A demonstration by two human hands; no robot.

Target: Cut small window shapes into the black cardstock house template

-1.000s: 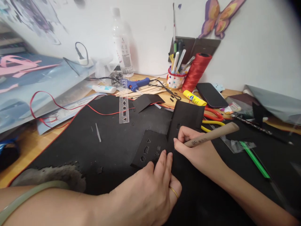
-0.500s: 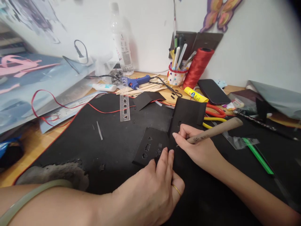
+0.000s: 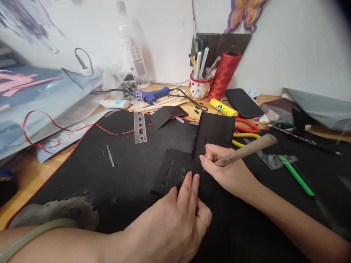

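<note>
My right hand [image 3: 223,170] grips a craft knife [image 3: 246,150] with a thick pale wooden handle, its thin tip low against the black card. That card [image 3: 175,162] is folded, with one panel lying flat and another panel [image 3: 215,126] standing tilted behind. Small triangle, rectangle and round shapes are cut in the flat panel, and a small slot shows in the rear one. My left hand [image 3: 175,215], ringed, presses its stretched fingers on the near edge of the flat panel. Part of that edge is hidden beneath the fingers.
On the black mat [image 3: 128,190] lie a clear stencil ruler [image 3: 140,126], a folded black piece [image 3: 167,116] and a green stick [image 3: 296,175]. Behind are a blue glue gun [image 3: 155,95], a glue stick [image 3: 223,107], a phone [image 3: 242,102], a red thread spool [image 3: 225,75] and a pen cup [image 3: 200,87].
The view has shifted slightly, so most things sit a little further left. Both hands keep nearly the same places on the card.
</note>
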